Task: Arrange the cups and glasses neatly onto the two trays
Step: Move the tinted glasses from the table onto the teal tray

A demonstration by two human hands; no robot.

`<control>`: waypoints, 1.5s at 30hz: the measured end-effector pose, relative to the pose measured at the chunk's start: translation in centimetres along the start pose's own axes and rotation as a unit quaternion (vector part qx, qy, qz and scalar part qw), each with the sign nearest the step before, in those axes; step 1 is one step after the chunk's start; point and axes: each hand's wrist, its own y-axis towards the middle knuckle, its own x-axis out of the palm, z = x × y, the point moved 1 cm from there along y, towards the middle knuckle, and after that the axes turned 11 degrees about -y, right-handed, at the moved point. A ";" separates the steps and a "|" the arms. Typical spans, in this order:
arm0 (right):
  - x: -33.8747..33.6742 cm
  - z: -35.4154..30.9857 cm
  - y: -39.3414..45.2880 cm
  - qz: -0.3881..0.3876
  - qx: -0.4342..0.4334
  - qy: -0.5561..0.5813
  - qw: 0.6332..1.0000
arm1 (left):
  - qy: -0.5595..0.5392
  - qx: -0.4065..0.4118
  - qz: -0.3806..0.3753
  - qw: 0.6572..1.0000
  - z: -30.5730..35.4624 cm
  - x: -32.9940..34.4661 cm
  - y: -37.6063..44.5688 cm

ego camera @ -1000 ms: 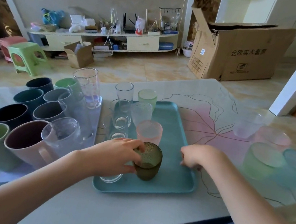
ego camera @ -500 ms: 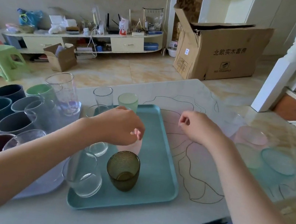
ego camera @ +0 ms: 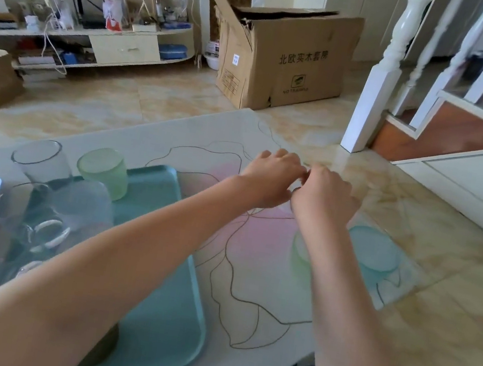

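My left hand point(ego camera: 269, 176) and right hand point(ego camera: 325, 196) meet at twelve o'clock, fingers curled, whether round anything I cannot tell; the frosted blue cup point(ego camera: 373, 249) and green cup point(ego camera: 299, 250) at two o'clock look light, slick; I'd grip their sides.

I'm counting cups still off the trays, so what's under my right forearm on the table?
A pale green cup peeks out left of the right forearm, mostly covered. A light blue cup stands clear on its other side. Whether anything else sits beneath the arm cannot be seen.
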 end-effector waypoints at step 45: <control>-0.6 -9.9 -6.5 -0.106 -0.346 0.063 0.930 | -0.023 -0.063 0.075 0.995 -9.7 -5.0 -14.5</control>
